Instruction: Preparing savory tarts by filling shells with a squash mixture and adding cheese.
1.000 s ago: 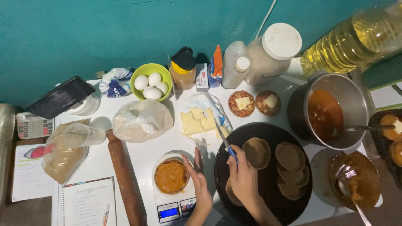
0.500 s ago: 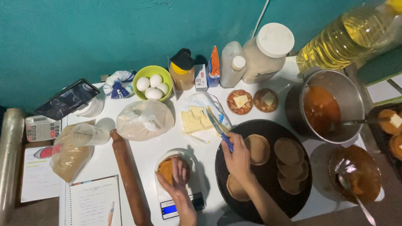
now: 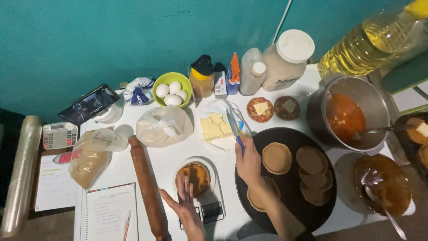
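My left hand (image 3: 185, 203) rests its fingers on a round brown dough piece (image 3: 196, 175) that sits on a small white kitchen scale (image 3: 209, 205). My right hand (image 3: 249, 163) holds a blue-handled knife (image 3: 234, 129) whose blade points up toward the sliced butter (image 3: 214, 126) on its wrapper. This hand hovers over the left edge of a black round griddle (image 3: 290, 201) carrying several flat brown dough discs (image 3: 276, 157).
A wooden rolling pin (image 3: 145, 183) lies left of the scale, with a notebook and pen (image 3: 111, 214) beside it. A green bowl of eggs (image 3: 171, 89), flour bags (image 3: 162, 126), bottles, an oil bottle (image 3: 365, 40), a sauce pot (image 3: 350, 116) and a brown-filled bowl (image 3: 385, 183) crowd the table.
My left hand has slid from beside the scale onto the dough piece. My right hand with the knife has shifted slightly up and left over the griddle edge.
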